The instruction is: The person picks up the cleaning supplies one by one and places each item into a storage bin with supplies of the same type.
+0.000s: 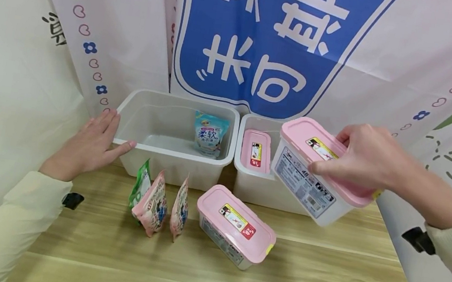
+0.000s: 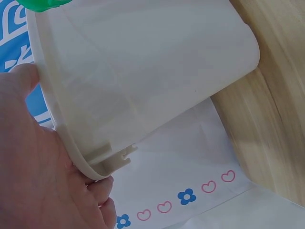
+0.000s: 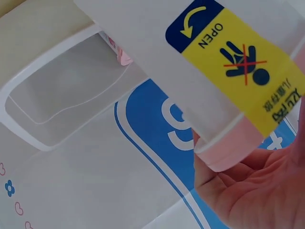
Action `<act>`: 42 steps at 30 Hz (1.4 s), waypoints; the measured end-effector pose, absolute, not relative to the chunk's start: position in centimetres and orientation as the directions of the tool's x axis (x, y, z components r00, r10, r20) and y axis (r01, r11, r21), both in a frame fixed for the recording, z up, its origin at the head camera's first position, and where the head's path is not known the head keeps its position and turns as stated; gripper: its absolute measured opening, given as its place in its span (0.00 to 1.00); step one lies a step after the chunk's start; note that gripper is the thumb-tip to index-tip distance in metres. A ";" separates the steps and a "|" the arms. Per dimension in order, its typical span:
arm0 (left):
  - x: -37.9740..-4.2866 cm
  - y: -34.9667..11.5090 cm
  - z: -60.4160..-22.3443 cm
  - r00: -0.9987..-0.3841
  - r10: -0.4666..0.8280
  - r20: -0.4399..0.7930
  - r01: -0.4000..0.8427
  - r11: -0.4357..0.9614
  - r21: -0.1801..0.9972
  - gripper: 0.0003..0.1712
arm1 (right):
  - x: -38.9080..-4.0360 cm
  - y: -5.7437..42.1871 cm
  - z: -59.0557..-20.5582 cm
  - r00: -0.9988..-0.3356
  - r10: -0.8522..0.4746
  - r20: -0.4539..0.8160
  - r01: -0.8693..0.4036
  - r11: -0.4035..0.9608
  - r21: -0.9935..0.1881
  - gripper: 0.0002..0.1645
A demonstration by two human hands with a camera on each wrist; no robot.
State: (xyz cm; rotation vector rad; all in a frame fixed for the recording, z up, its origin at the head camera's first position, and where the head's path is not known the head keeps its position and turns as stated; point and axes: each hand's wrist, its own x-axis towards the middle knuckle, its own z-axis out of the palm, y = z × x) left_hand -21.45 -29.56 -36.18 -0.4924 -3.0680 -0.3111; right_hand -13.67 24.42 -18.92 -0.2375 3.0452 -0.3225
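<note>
In the head view my right hand (image 1: 359, 147) grips a white box with a pink lid (image 1: 307, 181) across its top, thumb on the near side and fingers behind. The box is tilted, raised over the front of the right-hand bin (image 1: 254, 171). Another pink-lidded box (image 1: 256, 152) lies inside that bin. My left hand (image 1: 88, 143) holds the left corner of the left-hand bin (image 1: 176, 155); in the left wrist view its fingers (image 2: 100, 191) bend round the rim. A blue pouch (image 1: 209, 134) stands inside this bin. The right wrist view shows the held box's yellow label (image 3: 243, 67) close up.
On the wooden table (image 1: 106, 254) before the bins stand a green pouch (image 1: 140, 187) and two pink pouches, one at the left (image 1: 153, 205) and one at the right (image 1: 180, 209). Another pink-lidded box (image 1: 236, 224) sits beside them. A printed curtain (image 1: 138, 27) hangs right behind the bins.
</note>
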 end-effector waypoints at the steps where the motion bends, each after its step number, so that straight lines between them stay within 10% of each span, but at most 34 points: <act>1: -21.5 -29.6 -36.2 -0.950 0.309 0.053 0.313 0.930 0.193 0.58 | -13.8 24.3 -18.8 -0.987 -0.150 -0.052 -0.136 0.968 -0.211 0.49; 42: -21.3 -29.4 -35.9 -0.955 0.296 0.000 0.289 0.933 0.215 0.59 | -21.2 23.8 -18.0 -1.000 0.013 0.004 0.012 0.970 -0.242 0.45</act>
